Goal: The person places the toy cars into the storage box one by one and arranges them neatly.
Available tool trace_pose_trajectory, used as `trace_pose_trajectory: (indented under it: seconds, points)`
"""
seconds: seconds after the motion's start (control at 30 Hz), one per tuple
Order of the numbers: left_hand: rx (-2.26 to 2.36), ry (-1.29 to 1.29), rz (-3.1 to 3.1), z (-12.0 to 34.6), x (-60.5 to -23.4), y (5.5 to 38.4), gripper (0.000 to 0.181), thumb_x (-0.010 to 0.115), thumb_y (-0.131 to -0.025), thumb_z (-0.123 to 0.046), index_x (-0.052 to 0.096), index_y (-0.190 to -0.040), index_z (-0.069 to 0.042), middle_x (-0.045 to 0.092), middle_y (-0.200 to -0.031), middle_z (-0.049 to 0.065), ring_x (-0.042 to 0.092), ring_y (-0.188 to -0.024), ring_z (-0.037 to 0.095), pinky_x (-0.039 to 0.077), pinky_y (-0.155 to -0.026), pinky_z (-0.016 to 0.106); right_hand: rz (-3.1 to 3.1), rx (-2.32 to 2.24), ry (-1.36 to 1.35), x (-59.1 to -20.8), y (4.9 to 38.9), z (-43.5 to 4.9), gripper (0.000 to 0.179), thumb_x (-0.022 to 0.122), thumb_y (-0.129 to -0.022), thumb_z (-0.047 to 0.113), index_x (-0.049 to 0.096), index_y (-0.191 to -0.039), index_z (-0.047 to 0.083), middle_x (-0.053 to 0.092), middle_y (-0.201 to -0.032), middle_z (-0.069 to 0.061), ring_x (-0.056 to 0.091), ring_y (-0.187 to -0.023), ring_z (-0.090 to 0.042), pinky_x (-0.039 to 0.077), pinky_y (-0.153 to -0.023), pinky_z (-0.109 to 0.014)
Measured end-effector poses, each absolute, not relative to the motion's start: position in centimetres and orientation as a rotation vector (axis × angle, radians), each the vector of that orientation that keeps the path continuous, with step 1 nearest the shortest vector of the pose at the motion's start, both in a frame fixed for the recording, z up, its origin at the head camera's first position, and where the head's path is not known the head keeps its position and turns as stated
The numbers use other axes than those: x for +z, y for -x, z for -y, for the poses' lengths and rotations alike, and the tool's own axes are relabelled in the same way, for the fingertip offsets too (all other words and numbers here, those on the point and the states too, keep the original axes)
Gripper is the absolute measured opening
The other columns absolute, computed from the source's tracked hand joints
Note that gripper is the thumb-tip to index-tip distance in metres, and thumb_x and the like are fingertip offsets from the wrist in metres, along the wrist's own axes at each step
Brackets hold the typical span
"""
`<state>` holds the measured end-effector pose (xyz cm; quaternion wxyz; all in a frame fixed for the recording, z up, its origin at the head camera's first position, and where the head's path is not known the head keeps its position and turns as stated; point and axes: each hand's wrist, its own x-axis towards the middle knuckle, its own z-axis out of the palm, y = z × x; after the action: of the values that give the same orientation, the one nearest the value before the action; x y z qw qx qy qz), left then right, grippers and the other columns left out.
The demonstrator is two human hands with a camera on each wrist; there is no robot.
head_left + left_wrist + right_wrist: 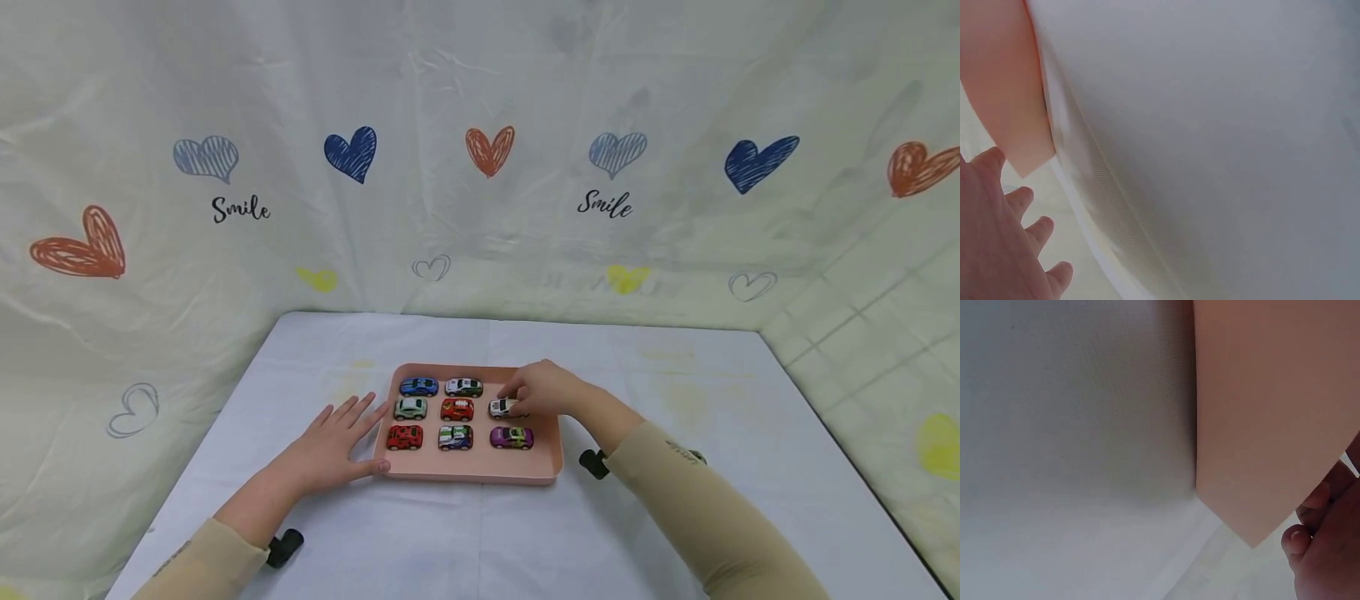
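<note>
A pink tray (472, 469) holds several small toy cars in rows. My right hand (547, 390) reaches over its right side, fingers bent down, pinching a white toy car (498, 408) whose right end is partly covered. Just in front of that car is a purple toy car (512, 437). My left hand (337, 446) lies spread at the tray's left side, its thumb at the front left corner; a red toy car (405, 437) is nearest to it. In the left wrist view the tray wall (1007, 81) shows beside the fingers. The right wrist view shows curled fingers behind the tray wall (1272, 412).
Also in the tray are a blue car (418, 387), a white and green car (463, 387), a pale green car (410, 408), a red car (457, 409) and a striped car (455, 437). A white cloth covers the table (645, 517). Behind hangs a heart-printed curtain (480, 225).
</note>
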<state>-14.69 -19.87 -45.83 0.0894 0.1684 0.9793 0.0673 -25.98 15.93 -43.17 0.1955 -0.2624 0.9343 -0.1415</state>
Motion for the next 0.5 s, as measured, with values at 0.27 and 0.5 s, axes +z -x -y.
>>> trace_pose_trajectory:
  seconds: [0.27,0.5]
  points:
    - [0.199,-0.501,-2.913,19.73,-45.9,14.62,0.098,0.057,-0.082,-0.075,0.026,-0.159,-0.023,0.019,-0.164,0.009,0.016,-0.149,0.039,0.012,-0.118,0.062,-2.622,-0.342,0.685,-43.55,25.87,-16.0,0.023,0.076,-0.088,0.028,0.078,-0.11,0.026,0.068,-0.091,0.016,0.055,-0.087,-0.01,0.05,-0.083,-0.031]
    - [0.193,-0.501,-2.914,19.84,-45.83,14.57,0.097,0.058,-0.082,-0.074,0.026,-0.159,-0.023,0.018,-0.165,0.008,0.015,-0.15,0.038,0.012,-0.118,0.062,-2.617,-0.324,0.7,-43.33,25.86,-15.99,0.024,0.076,-0.088,0.028,0.077,-0.113,0.025,0.067,-0.092,0.015,0.055,-0.087,-0.01,0.049,-0.084,-0.032]
